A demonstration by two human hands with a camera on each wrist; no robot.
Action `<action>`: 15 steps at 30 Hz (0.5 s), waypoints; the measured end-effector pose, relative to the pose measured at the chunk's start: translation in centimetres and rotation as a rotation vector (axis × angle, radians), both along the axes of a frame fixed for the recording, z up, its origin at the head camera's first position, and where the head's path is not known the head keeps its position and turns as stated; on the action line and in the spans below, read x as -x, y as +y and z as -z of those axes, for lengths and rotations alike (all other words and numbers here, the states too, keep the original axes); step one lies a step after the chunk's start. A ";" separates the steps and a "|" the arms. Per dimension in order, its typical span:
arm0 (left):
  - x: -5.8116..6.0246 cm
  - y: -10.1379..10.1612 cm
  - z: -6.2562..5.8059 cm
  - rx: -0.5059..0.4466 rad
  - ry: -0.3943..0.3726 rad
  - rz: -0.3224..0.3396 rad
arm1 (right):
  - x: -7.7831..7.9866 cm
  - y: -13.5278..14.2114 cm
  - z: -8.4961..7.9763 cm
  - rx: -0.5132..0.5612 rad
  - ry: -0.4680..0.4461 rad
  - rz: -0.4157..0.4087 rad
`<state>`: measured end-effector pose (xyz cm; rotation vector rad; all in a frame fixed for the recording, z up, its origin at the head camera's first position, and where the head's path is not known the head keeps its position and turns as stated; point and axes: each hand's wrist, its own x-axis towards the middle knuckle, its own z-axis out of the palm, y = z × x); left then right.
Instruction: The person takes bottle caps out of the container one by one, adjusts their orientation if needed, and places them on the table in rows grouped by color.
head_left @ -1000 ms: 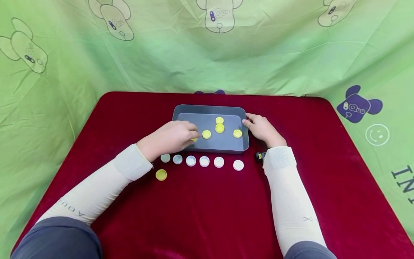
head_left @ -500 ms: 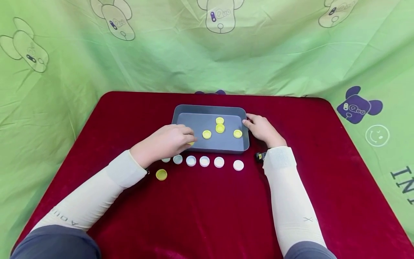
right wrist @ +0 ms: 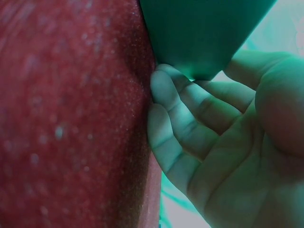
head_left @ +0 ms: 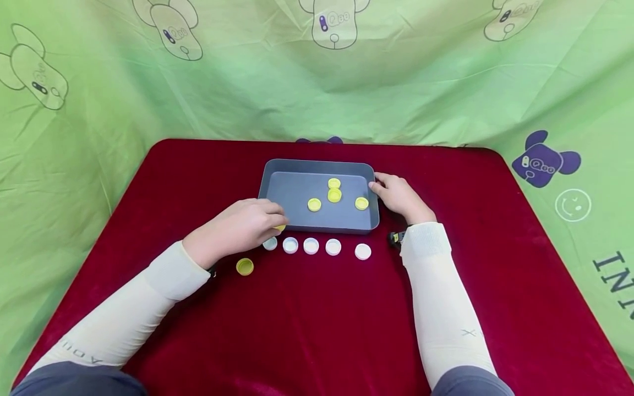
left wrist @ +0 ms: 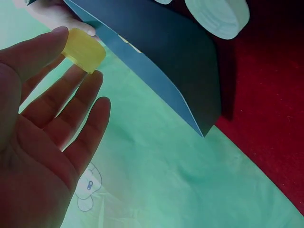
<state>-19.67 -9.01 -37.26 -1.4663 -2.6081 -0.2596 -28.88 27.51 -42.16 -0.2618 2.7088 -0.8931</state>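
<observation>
Left hand (head_left: pixel 238 228) drawn back leftward, pinching a yellow cap (left wrist: pixel 84 51), right hand (head_left: pixel 402 198) still gripping the grey tray (head_left: pixel 292 192)

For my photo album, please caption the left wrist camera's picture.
Left hand pinching a yellow cap near a dark tray, a white cap beyond.

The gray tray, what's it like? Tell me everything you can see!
The gray tray is rectangular, with rounded corners, low walls and a flat floor. It looks smooth and dull; I can't tell if it's plastic or metal. It sits open side up on the red cloth, four yellow caps lying in it. The right hand grips the wall at its right end.
</observation>
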 end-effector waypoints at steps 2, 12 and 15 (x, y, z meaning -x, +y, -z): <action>-0.3 -0.2 0.0 0.004 -0.006 -0.003 | 0.0 -0.1 0.0 -0.001 -0.001 -0.003; -1.5 -0.7 0.2 -0.002 -0.022 -0.012 | 0.0 0.0 -0.1 -0.006 -0.010 -0.006; -1.8 -0.8 0.3 -0.008 -0.022 -0.019 | 0.1 0.1 -0.1 -0.008 -0.007 -0.008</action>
